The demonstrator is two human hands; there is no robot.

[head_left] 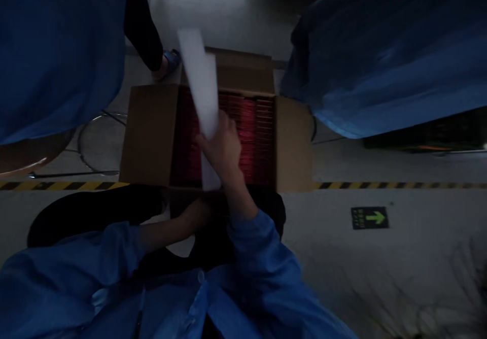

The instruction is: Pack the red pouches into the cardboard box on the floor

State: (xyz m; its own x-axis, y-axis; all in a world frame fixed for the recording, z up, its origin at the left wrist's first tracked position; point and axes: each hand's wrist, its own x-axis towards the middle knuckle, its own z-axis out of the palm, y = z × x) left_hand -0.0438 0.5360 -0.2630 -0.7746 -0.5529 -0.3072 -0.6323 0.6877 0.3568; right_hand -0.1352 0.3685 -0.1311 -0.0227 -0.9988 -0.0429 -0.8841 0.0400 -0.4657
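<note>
While right hand pinches white strip below its middle, over open box at frame centre, left hand is dim, lower centre, grip unreadable. Strip probably light, bendy, easily creased; best held mid-length, across flat faces.

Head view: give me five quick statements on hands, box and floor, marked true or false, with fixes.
1. The right hand holds long white material. True.
2. The left hand grips the white material too. False: it is lower, near the box's near side; whether it holds anything is too dark to tell.
3. The cardboard box is closed. False: its flaps are spread open.
4. Reddish contents show inside the box. True.
5. The floor sign's arrow is red. False: it is green.
</note>
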